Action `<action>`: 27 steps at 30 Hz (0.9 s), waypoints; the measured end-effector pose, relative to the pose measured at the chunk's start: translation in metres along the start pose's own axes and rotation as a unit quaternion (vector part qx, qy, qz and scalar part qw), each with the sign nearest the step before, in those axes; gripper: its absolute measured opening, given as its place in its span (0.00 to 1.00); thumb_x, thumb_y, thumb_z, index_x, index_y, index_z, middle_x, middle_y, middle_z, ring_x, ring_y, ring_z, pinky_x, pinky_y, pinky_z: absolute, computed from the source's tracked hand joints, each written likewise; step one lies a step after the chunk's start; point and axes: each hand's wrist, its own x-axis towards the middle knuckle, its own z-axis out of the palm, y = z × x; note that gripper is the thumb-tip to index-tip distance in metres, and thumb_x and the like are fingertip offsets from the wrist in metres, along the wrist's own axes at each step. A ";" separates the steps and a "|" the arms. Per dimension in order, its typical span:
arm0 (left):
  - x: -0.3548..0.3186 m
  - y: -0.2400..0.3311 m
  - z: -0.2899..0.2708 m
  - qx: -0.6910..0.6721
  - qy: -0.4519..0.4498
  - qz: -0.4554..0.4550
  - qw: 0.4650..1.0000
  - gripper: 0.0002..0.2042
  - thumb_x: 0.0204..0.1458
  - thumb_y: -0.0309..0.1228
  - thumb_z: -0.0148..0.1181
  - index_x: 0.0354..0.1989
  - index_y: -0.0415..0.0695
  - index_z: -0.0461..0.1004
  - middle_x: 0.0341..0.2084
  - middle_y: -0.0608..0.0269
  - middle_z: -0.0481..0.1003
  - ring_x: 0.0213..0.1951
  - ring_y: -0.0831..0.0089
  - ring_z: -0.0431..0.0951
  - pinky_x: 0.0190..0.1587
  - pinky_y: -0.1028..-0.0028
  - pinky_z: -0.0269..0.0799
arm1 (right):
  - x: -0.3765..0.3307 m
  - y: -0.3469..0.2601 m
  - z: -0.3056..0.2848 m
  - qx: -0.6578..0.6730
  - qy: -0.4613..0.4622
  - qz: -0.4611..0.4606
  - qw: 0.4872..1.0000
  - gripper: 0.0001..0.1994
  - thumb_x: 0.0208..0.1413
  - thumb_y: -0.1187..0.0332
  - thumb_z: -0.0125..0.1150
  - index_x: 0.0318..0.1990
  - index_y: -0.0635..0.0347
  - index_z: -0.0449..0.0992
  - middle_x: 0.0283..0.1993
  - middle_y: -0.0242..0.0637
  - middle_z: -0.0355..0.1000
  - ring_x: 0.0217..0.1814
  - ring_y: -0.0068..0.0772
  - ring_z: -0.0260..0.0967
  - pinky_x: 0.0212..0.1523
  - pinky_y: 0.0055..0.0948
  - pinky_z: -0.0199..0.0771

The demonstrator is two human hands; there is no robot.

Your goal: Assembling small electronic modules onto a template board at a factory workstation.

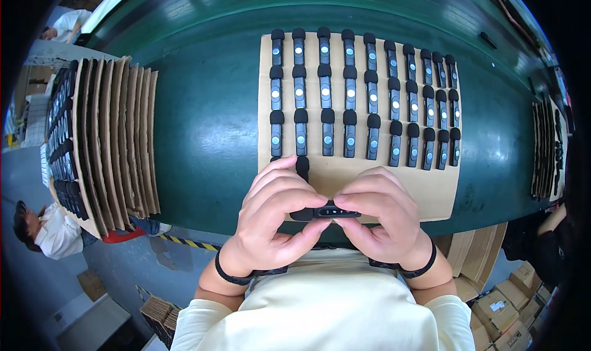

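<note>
Between the fingertips of both hands is a small black clip-on wireless microphone (335, 213) with a foam tip, turned sideways above the near edge of a cardboard sheet (394, 188). My left hand (277, 212) pinches it by the foam end. My right hand (385, 209) pinches its other end with thumb and forefinger. On the sheet, several microphones (349, 135) like it lie in rows, foam tips pointing away, most with a pale round spot. One more microphone (302, 168) starts a nearer row, and the one beside it is partly hidden behind my left fingers.
Left of me, upright cardboard sheets (117, 148) stand close together, the outermost bearing black microphones. More sheets (543, 148) stand at the far right of the green table (206, 111). Cartons (502, 314) lie on the floor at right. A seated person (55, 231) is at left.
</note>
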 end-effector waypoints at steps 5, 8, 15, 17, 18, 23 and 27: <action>0.000 0.002 0.002 0.015 0.017 -0.007 1.000 0.14 0.42 0.25 0.70 0.38 0.41 0.76 0.30 0.59 0.78 0.34 0.63 0.78 0.57 0.53 0.66 | -0.002 0.011 0.001 0.010 -0.008 -0.020 1.000 0.16 0.44 0.79 0.69 0.43 0.58 0.75 0.41 0.38 0.74 0.39 0.39 0.71 0.41 0.34 0.70; 0.000 0.001 0.002 0.031 0.013 -0.010 0.999 0.13 0.42 0.25 0.70 0.37 0.41 0.76 0.31 0.60 0.78 0.34 0.63 0.78 0.58 0.53 0.64 | -0.004 0.011 0.001 0.017 -0.005 -0.025 1.000 0.15 0.46 0.79 0.68 0.43 0.58 0.75 0.42 0.38 0.75 0.39 0.37 0.71 0.42 0.34 0.69; -0.002 -0.004 0.006 0.052 -0.026 -0.025 0.998 0.12 0.42 0.25 0.69 0.36 0.44 0.76 0.37 0.61 0.78 0.40 0.61 0.77 0.61 0.53 0.61 | -0.005 0.005 -0.001 0.047 -0.003 -0.010 0.999 0.19 0.42 0.80 0.68 0.45 0.58 0.75 0.44 0.37 0.74 0.40 0.40 0.71 0.41 0.33 0.71; -0.003 -0.006 0.006 0.065 -0.037 -0.017 0.997 0.13 0.41 0.24 0.68 0.36 0.42 0.75 0.38 0.57 0.78 0.41 0.61 0.78 0.61 0.51 0.60 | -0.006 0.004 0.001 0.036 0.000 -0.004 0.999 0.19 0.42 0.80 0.68 0.44 0.58 0.75 0.44 0.38 0.74 0.40 0.40 0.72 0.41 0.34 0.72; -0.003 -0.006 0.006 0.071 -0.042 -0.013 0.996 0.13 0.40 0.23 0.68 0.37 0.41 0.75 0.38 0.55 0.78 0.41 0.60 0.78 0.62 0.50 0.60 | -0.007 0.004 0.002 0.031 0.002 -0.002 1.000 0.18 0.41 0.80 0.68 0.44 0.58 0.75 0.44 0.38 0.74 0.40 0.41 0.72 0.40 0.34 0.72; -0.010 -0.006 0.000 0.069 -0.038 -0.042 0.996 0.14 0.41 0.25 0.70 0.37 0.43 0.76 0.41 0.59 0.77 0.42 0.59 0.77 0.61 0.51 0.61 | -0.012 0.006 0.004 -0.011 -0.010 0.003 1.000 0.19 0.41 0.80 0.68 0.43 0.59 0.74 0.44 0.39 0.74 0.39 0.42 0.73 0.40 0.36 0.73; -0.020 -0.013 -0.009 0.080 0.011 -0.048 0.996 0.14 0.41 0.24 0.69 0.38 0.43 0.76 0.41 0.56 0.77 0.42 0.59 0.77 0.60 0.51 0.62 | -0.020 0.012 0.007 -0.099 -0.026 0.000 0.995 0.16 0.44 0.79 0.65 0.43 0.59 0.73 0.44 0.41 0.73 0.40 0.43 0.72 0.40 0.37 0.73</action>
